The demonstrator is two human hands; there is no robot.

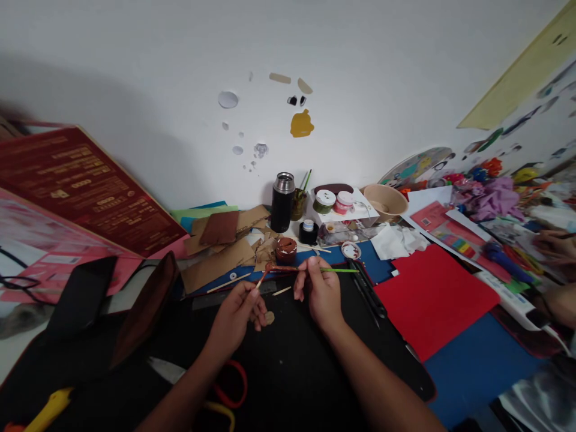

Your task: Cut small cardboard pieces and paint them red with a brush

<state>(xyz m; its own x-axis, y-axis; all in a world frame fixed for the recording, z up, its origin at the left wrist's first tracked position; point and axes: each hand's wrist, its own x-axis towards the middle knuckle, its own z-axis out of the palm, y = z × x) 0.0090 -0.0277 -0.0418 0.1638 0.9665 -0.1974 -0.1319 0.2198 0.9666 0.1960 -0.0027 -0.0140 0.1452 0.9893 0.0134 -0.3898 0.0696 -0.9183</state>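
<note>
Between thumb and fingers, my left hand (238, 312) pinches a thin wooden stick (260, 281) whose upper end is reddish brown. My right hand (320, 291) grips a paintbrush with a green handle (342, 270); its brown-coated front part points left and meets the top of the stick. Just behind the brush stands an open jar of brown paint (286, 249). A small round beige piece (269, 317) lies on the black mat (288, 372) beside my left fingers.
Behind the jar stand a black thermos (281, 207) and a white box (366, 207) with paint pots. Red paper (436, 300) lies right, cardboard (218, 264) left. Scissors (231, 384) lie near my left forearm. Another person's hand (555, 246) shows at the far right.
</note>
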